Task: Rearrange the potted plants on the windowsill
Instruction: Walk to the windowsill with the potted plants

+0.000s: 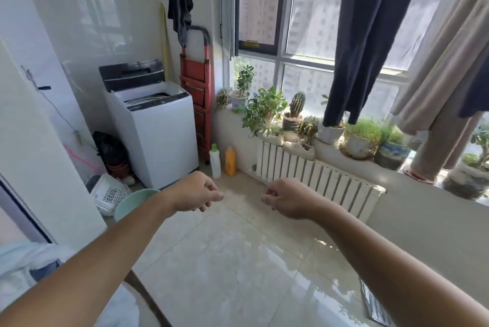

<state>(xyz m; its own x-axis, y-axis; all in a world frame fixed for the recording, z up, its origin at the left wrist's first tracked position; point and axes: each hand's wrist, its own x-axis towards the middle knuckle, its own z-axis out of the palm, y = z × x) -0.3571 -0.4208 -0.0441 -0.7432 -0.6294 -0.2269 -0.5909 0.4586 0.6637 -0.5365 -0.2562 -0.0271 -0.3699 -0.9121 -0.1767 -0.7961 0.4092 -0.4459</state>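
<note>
Several potted plants line the windowsill (391, 172) at the right. From the far end come a small jade plant in a white pot (241, 93), a leafy green plant (262, 111), a cactus in a brown pot (295, 112), a white pot (330, 133) and grassy plants in glazed pots (361, 138). My left hand (194, 191) and my right hand (288, 198) are stretched out over the floor, well short of the sill. Both hold nothing, with fingers loosely curled.
A white radiator (317, 178) runs under the sill, with shoes on top of it. Dark laundry (370, 35) and a beige cloth hang in front of the window. A washing machine (153, 125), a red stepladder (197, 104) and two bottles (222, 161) stand at the far wall.
</note>
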